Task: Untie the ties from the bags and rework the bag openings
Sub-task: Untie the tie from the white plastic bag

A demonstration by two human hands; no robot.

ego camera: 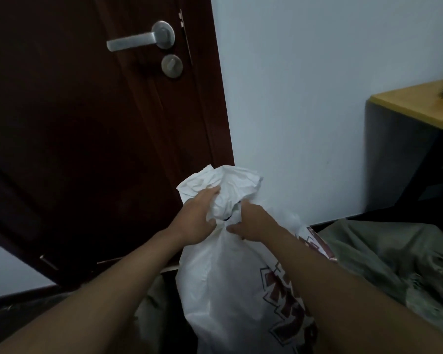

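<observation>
A tall white woven sack (220, 290) with dark red printing on its right side stands upright in front of me. Its top is gathered into a crumpled neck (230, 182). My left hand (195, 218) grips the neck from the left, fingers curled into the fabric. My right hand (253, 221) pinches the neck from the right at the narrowest spot, where a small dark bit (226, 217) shows between the hands. Whether that bit is a tie is unclear.
A dark brown door (87, 123) with a metal lever handle (138, 39) stands behind the sack at the left. A pale wall is behind. A wooden-topped desk (414, 106) is at the right. An olive-green sack (394, 259) lies to the right of the white one.
</observation>
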